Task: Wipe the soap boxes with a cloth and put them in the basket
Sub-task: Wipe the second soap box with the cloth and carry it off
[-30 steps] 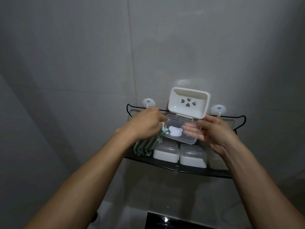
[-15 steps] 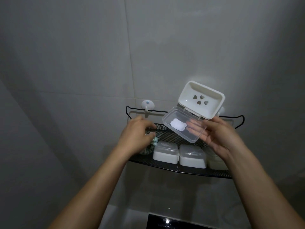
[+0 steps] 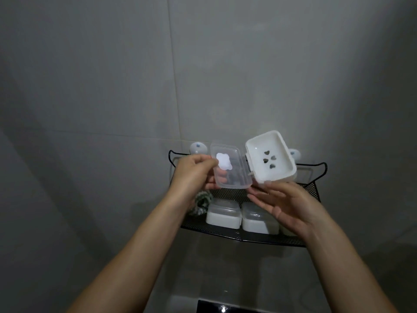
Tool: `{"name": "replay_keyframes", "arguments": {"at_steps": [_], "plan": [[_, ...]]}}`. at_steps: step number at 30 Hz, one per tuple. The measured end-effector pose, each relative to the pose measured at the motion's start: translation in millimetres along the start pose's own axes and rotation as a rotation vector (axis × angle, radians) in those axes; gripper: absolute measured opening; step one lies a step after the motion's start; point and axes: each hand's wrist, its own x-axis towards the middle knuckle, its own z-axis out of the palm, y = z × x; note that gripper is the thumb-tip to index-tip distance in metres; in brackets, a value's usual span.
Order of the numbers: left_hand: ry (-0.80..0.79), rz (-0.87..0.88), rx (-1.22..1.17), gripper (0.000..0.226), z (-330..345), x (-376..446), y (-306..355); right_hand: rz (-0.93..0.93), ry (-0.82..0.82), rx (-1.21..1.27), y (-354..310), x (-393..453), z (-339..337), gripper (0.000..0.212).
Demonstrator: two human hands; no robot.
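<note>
I have the open soap box [image 3: 250, 164] up in front of the wall, above the black mesh basket [image 3: 237, 236] that hangs there. My left hand [image 3: 194, 175] pinches the clear lid [image 3: 229, 168] by its left edge, fingers [image 3: 208, 163] closed on it; my right hand [image 3: 291, 206] is spread open under the white tray [image 3: 270, 158], only the fingertips touching its lower rim. It looks like thin, stiff, very light plastic, smooth enough to slip, and the small hinge between lid and tray seems the weak spot, so I would hold it by the rims and not twist the halves apart. Two closed boxes [image 3: 242, 216] sit side by side in the basket, and the green and white cloth [image 3: 202, 203] lies at their left, partly behind my left wrist.
</note>
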Motion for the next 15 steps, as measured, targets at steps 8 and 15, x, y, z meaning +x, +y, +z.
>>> {"name": "replay_keyframes", "arguments": {"at_steps": [8, 15], "plan": [[-0.079, 0.119, 0.331, 0.013, -30, 37, 23, 0.068, 0.081, -0.223, -14, -7, -9, 0.033], [-0.253, 0.159, 0.411, 0.016, -32, 46, 28, 0.074, 0.029, -0.468, -8, -8, -1, 0.017]]}}
